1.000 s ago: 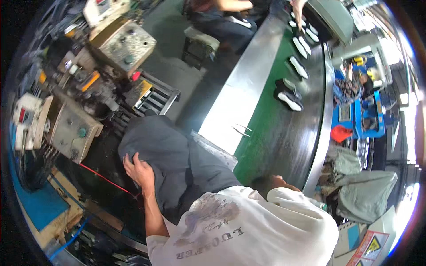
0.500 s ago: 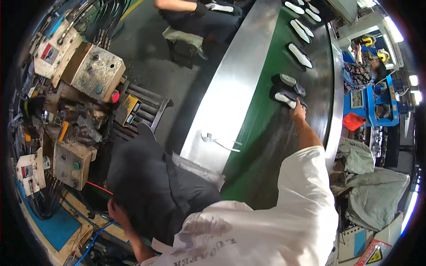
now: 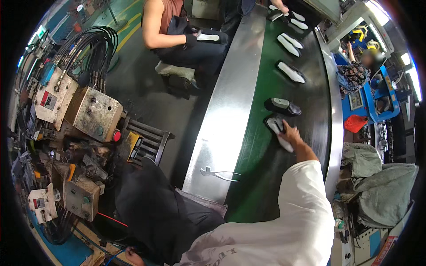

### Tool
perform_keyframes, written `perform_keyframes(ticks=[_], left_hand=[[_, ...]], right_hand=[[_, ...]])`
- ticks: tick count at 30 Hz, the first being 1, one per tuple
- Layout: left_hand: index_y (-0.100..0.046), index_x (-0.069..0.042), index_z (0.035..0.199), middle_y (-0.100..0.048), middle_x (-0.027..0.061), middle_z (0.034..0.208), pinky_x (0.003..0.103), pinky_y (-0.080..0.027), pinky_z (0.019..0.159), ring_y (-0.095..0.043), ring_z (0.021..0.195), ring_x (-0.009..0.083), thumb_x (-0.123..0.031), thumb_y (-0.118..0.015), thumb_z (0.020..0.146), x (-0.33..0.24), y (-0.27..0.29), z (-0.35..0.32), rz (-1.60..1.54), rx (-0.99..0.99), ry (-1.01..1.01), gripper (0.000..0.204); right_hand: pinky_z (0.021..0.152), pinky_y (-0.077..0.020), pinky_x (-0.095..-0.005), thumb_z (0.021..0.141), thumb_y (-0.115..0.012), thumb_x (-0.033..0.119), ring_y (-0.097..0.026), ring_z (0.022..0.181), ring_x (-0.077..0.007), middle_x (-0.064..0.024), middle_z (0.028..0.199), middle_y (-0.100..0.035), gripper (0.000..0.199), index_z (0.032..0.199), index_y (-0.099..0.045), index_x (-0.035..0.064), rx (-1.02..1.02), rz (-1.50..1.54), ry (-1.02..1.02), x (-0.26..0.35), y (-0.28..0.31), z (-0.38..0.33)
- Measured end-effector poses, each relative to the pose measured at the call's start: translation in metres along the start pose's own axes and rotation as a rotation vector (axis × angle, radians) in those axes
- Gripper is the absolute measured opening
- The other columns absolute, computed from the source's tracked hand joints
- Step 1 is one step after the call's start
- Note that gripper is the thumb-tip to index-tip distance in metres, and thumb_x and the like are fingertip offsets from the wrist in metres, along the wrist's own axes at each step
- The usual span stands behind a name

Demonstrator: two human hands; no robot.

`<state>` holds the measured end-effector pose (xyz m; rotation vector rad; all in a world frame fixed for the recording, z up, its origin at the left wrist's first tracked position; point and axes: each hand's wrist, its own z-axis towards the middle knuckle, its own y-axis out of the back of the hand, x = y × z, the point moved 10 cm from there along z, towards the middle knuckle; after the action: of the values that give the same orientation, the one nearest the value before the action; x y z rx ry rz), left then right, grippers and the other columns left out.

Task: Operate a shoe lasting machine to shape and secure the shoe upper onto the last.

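My right hand (image 3: 290, 135) reaches over the green conveyor belt (image 3: 248, 159), its fingers closed on a dark shoe with a whitish sole (image 3: 285, 144). Right behind it lies another dark shoe with a grey sole patch (image 3: 280, 103). A pair of pincers (image 3: 219, 174) rests on the steel ledge beside the belt, nearer to me. My left hand (image 3: 133, 256) hangs low at the bottom left, by the machine and a blue cable; its fingers are mostly hidden.
Farther along the belt lie several dark shoes with white soles (image 3: 290, 72). A seated co-worker (image 3: 177, 44) with a dark glove holds a white-soled piece at the far left. Another person's hand (image 3: 279, 5) reaches in at the top. Worn machine boxes (image 3: 96, 114) and a slatted rack (image 3: 151, 142) stand to the left.
My view has shifted, so the belt and ledge sit lower in the picture. My right hand has turned the shoe it holds, its white end now toward me. My left hand is lower.
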<state>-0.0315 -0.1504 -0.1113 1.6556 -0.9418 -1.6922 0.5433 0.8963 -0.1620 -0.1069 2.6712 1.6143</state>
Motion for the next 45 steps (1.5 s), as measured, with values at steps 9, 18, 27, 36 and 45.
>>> perform_keyframes(ticks=[9,18,27,36,45], left_hand=[[-0.071,0.01,0.123,-0.076,0.0183,0.117,0.037,-0.059,0.102,-0.074,0.11,0.0267,-0.006,-0.059,0.108,-0.263,-0.186,0.107,-0.665,0.215,-0.088,0.024],[-0.046,-0.001,0.16,-0.057,0.0234,0.153,0.044,-0.052,0.111,-0.064,0.133,0.0317,-0.036,-0.055,0.114,-0.482,-0.255,0.022,-1.14,0.943,-0.128,0.059],[-0.039,-0.005,0.165,-0.046,0.0147,0.161,0.038,-0.031,0.125,-0.043,0.147,0.0222,-0.044,-0.054,0.113,-0.369,-0.098,0.051,-1.166,0.339,-0.209,0.066],[-0.039,0.0,0.164,-0.058,0.0164,0.152,0.038,-0.041,0.121,-0.059,0.138,0.0229,-0.01,-0.081,0.083,-0.292,0.002,0.034,-1.529,0.403,-0.18,0.092],[-0.061,-0.003,0.137,-0.069,0.0141,0.137,0.041,-0.044,0.116,-0.063,0.131,0.0252,-0.015,-0.08,0.083,-0.3,-0.005,0.015,-0.823,0.232,-0.206,0.058]], right_hand=[[0.114,-0.0479,-0.0446,0.084,-0.092,0.038,-0.055,0.14,-0.033,-0.024,0.16,-0.048,0.118,0.171,-0.019,0.0079,-0.124,1.022,-0.131,0.01,-0.14,-0.154],[0.116,-0.0456,-0.0439,0.095,-0.083,0.041,-0.055,0.139,-0.0286,-0.0223,0.15,-0.056,0.098,0.163,-0.032,-0.0081,0.663,1.357,0.281,0.283,-0.1,-0.344],[0.12,-0.0432,-0.0408,0.088,-0.089,0.045,-0.053,0.144,-0.0351,-0.0332,0.155,-0.05,0.117,0.162,-0.023,-0.0181,1.049,0.715,1.036,0.495,-0.118,-0.544],[0.097,-0.0559,-0.054,0.081,-0.092,0.025,-0.065,0.117,-0.0492,-0.0276,0.136,-0.057,0.114,0.171,-0.023,0.0113,0.169,0.128,1.675,0.546,-0.095,-0.636],[0.094,-0.0572,-0.0538,0.066,-0.099,0.015,-0.063,0.117,-0.049,-0.0286,0.138,-0.053,0.125,0.168,-0.028,0.011,0.105,0.322,1.814,0.531,-0.123,-0.627]])
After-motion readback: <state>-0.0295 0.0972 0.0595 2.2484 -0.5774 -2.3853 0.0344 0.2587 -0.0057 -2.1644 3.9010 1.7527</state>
